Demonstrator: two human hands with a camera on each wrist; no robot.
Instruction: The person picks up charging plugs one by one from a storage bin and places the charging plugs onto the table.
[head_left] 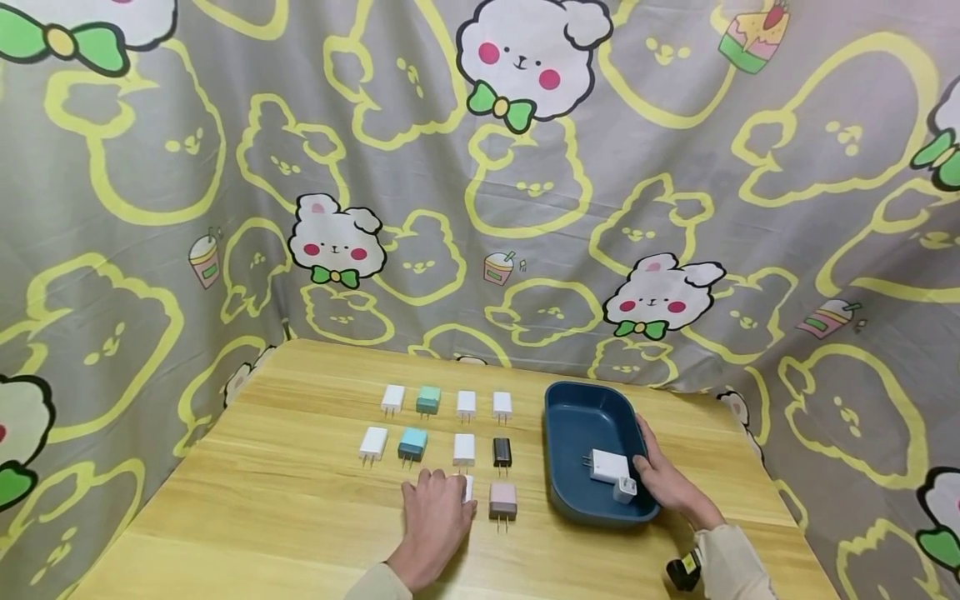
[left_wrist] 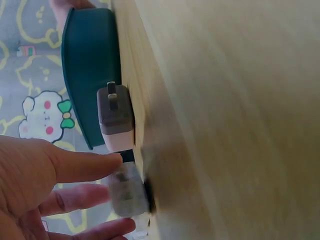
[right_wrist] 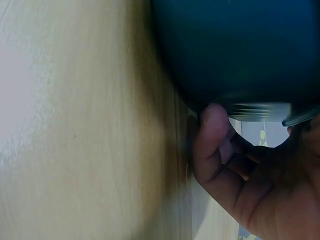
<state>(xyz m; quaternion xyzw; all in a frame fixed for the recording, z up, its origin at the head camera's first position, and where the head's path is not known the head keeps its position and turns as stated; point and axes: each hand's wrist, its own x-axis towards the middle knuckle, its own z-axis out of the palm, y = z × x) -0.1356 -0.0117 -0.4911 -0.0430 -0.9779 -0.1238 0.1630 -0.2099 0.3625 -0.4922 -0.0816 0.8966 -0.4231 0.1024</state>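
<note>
My left hand (head_left: pixel 435 518) reaches over the table's front middle and pinches a white plug charger (left_wrist: pixel 127 190) between thumb and fingers. Right beside it lies a pink and grey-brown charger (head_left: pixel 502 502), prongs toward me. My right hand (head_left: pixel 671 482) grips the right wall of a dark blue plastic basin (head_left: pixel 561 479). Inside the basin lie a larger white charger (head_left: pixel 609 465) and a small white charger (head_left: pixel 624 490). In the right wrist view, the thumb and curled fingers hold the basin's side, though some fingers are partly hidden.
Behind my left hand, several chargers lie in rows, among them a black one (head_left: pixel 502 452), a teal one (head_left: pixel 412 443) and a green one (head_left: pixel 428 400). A patterned curtain (head_left: pixel 420 250) surrounds the wooden table (head_left: pixel 285 500). A black strap device (head_left: pixel 684 572) sits at my right wrist.
</note>
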